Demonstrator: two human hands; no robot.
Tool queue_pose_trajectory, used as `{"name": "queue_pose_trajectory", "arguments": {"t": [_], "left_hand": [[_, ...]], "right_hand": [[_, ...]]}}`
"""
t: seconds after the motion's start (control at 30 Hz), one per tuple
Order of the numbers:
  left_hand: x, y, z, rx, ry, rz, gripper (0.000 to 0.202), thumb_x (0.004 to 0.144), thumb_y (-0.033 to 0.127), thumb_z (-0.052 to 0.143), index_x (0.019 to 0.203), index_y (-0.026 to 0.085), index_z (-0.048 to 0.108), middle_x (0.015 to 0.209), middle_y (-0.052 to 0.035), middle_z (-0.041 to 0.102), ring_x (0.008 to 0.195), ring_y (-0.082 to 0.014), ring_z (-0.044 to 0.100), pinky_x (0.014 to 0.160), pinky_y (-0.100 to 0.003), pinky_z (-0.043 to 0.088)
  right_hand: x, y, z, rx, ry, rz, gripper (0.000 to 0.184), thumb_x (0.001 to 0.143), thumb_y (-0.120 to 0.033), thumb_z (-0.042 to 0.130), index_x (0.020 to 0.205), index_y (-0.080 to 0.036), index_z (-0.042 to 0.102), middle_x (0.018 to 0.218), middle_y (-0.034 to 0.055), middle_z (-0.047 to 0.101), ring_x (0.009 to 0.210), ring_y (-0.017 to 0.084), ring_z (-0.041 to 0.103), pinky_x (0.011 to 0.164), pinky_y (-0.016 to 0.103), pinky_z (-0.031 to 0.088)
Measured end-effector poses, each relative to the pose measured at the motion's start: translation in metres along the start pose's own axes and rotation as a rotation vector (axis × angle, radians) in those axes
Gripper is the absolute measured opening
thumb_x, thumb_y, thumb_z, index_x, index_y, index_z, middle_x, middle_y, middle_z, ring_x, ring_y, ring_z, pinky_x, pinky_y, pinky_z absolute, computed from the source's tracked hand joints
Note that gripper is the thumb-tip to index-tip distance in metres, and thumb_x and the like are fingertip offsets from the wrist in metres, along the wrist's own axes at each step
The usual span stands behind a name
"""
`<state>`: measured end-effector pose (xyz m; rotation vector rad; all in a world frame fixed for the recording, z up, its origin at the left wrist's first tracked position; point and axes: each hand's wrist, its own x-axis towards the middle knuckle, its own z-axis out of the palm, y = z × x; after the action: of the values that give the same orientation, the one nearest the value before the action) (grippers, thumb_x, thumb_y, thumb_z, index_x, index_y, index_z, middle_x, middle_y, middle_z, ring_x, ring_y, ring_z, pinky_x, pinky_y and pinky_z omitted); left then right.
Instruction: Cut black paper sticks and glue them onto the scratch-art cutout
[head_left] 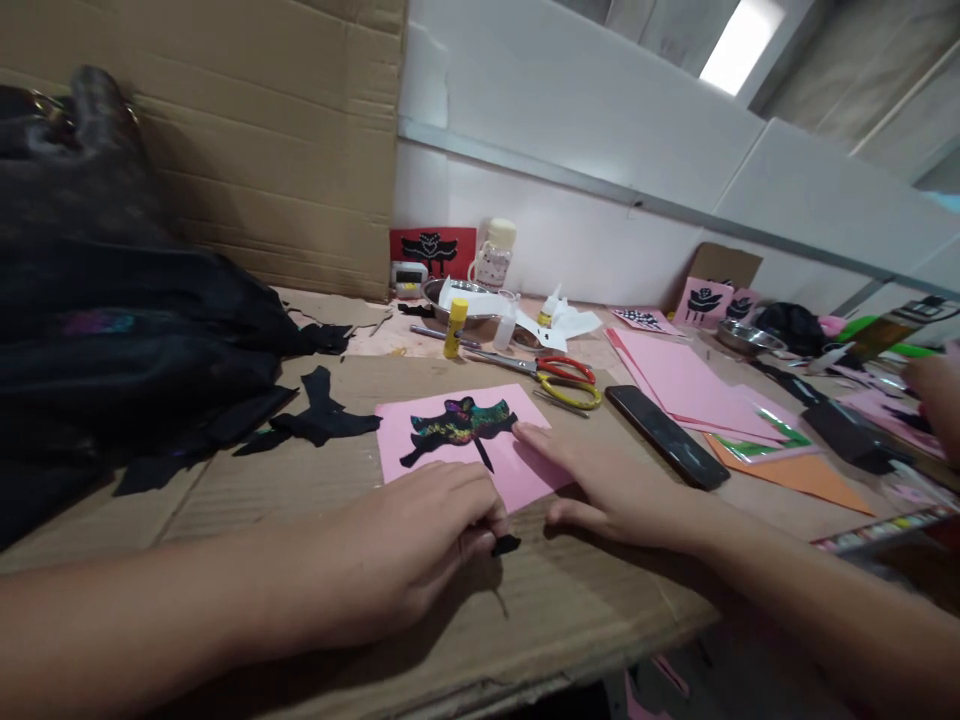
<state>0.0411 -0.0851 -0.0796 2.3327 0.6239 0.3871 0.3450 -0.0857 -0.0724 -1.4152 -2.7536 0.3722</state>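
Note:
A pink paper sheet lies on the cardboard-covered table. On it is a black cut-out with wavy edges, a shiny multicoloured surface and a thin black stem. My left hand is closed at the sheet's near edge, its fingers pinching a small black scrap that pokes out below them. Stretched out flat, my right hand rests on the sheet's right side, fingertips by the cut-out's right tip. The left hand hides part of the sheet's lower edge.
Black scraps and a large black bag lie left. Behind the sheet are scissors, a yellow glue stick and a metal bowl. A phone and pink sheets lie right. Another person's hand shows far right.

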Motion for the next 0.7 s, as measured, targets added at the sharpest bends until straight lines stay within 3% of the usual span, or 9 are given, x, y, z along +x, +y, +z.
{"name": "queue_pose_trajectory", "arguments": {"t": [0.07, 0.13, 0.23, 0.33, 0.4, 0.53, 0.7], "left_hand": [[0.0, 0.005, -0.008, -0.019, -0.066, -0.027, 0.017, 0.106, 0.024, 0.047, 0.097, 0.023, 0.061, 0.104, -0.0077, 0.071, 0.091, -0.0246, 0.063, 0.081, -0.035, 0.052], [0.0, 0.007, -0.017, -0.047, -0.148, -0.055, 0.018, 0.106, 0.026, 0.046, 0.101, 0.023, 0.064, 0.108, -0.008, 0.072, 0.094, -0.0248, 0.065, 0.083, -0.035, 0.053], [-0.001, 0.008, -0.031, -0.049, -0.275, -0.11, 0.019, 0.107, 0.026, 0.048, 0.104, 0.024, 0.067, 0.106, -0.0049, 0.074, 0.092, -0.023, 0.068, 0.082, -0.031, 0.054], [-0.001, 0.009, -0.041, 0.007, -0.356, -0.176, 0.015, 0.104, 0.024, 0.055, 0.098, 0.025, 0.069, 0.093, -0.001, 0.074, 0.079, -0.0206, 0.067, 0.069, -0.028, 0.05], [-0.001, 0.009, -0.043, -0.023, -0.376, -0.161, 0.015, 0.104, 0.023, 0.058, 0.102, 0.026, 0.073, 0.096, -0.0008, 0.078, 0.082, -0.021, 0.07, 0.071, -0.027, 0.052], [-0.002, 0.003, -0.04, -0.16, -0.368, -0.06, 0.021, 0.102, 0.019, 0.061, 0.114, 0.029, 0.076, 0.117, -0.0016, 0.082, 0.1, -0.0227, 0.076, 0.087, -0.028, 0.057], [-0.001, -0.003, -0.038, -0.182, -0.416, -0.067, 0.022, 0.102, 0.02, 0.06, 0.115, 0.026, 0.077, 0.118, -0.003, 0.083, 0.102, -0.0228, 0.076, 0.091, -0.029, 0.057]], "right_hand": [[-0.013, -0.001, 0.002, 0.026, 0.057, -0.026, 0.079, 0.104, -0.052, 0.074, 0.17, -0.014, 0.05, 0.169, 0.0261, 0.055, 0.153, 0.043, 0.059, 0.122, 0.06, 0.052], [-0.02, -0.009, 0.002, 0.063, 0.16, -0.09, 0.052, 0.11, -0.042, 0.069, 0.156, -0.017, 0.065, 0.153, 0.0221, 0.072, 0.138, 0.036, 0.072, 0.113, 0.05, 0.06], [-0.016, -0.033, -0.005, 0.165, 0.317, -0.302, 0.026, 0.114, -0.031, 0.065, 0.134, -0.018, 0.076, 0.123, 0.0145, 0.084, 0.112, 0.023, 0.08, 0.098, 0.033, 0.063], [0.0, -0.059, -0.015, 0.221, 0.325, -0.534, 0.023, 0.112, -0.023, 0.069, 0.131, -0.013, 0.076, 0.113, 0.0126, 0.082, 0.103, 0.019, 0.077, 0.091, 0.027, 0.062], [0.012, -0.072, -0.02, 0.242, 0.302, -0.617, 0.021, 0.112, -0.018, 0.068, 0.129, -0.011, 0.077, 0.111, 0.0127, 0.081, 0.102, 0.018, 0.075, 0.09, 0.027, 0.061], [0.028, -0.081, -0.022, 0.279, 0.228, -0.687, 0.015, 0.11, -0.011, 0.068, 0.119, -0.011, 0.08, 0.108, 0.0113, 0.082, 0.102, 0.02, 0.075, 0.092, 0.032, 0.06], [0.036, -0.076, -0.017, 0.344, 0.238, -0.739, 0.01, 0.108, -0.011, 0.069, 0.11, -0.011, 0.079, 0.105, 0.0116, 0.082, 0.099, 0.021, 0.074, 0.092, 0.035, 0.06]]}}
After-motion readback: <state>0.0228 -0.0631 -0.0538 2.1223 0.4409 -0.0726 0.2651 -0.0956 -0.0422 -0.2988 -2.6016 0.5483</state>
